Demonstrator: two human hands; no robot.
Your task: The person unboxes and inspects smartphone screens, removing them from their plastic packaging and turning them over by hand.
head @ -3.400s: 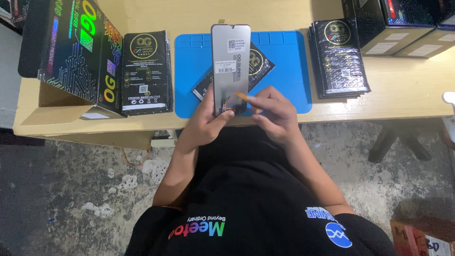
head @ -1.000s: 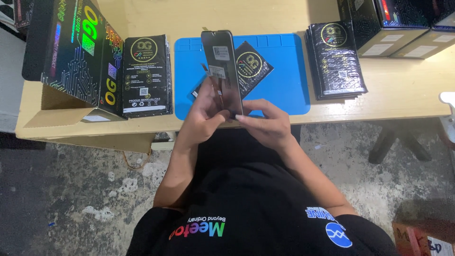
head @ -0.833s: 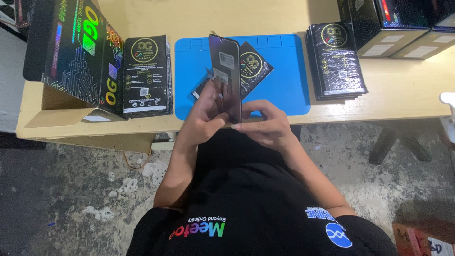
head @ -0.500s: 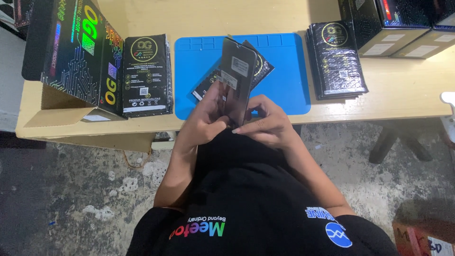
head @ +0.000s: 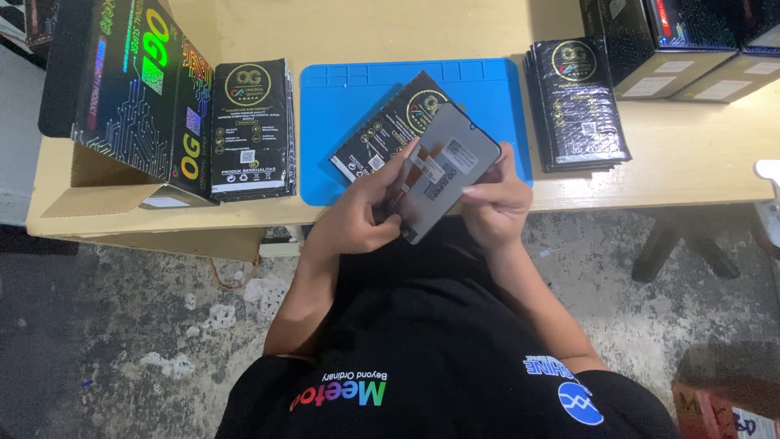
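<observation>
I hold a grey phone display panel [head: 452, 167] with its back side up, tilted toward the right, above the near edge of a blue work mat [head: 341, 106]. My left hand [head: 366, 210] grips its lower left edge, with fingers by the flat cable. My right hand [head: 497, 202] holds its right side. A black printed pouch [head: 382, 134] lies on the mat just behind the panel, partly hidden by it.
A wooden table [head: 691, 154] carries the mat. At left stand an open black carton [head: 138, 89] and a stack of black pouches [head: 252, 130]. At right lie another pouch stack [head: 578, 102] and black boxes [head: 691, 41]. A rough concrete floor lies below.
The panel was upright with its back facing me, then turned edge-on, and now lies tilted to the right, lower over the mat. Both hands stayed on it.
</observation>
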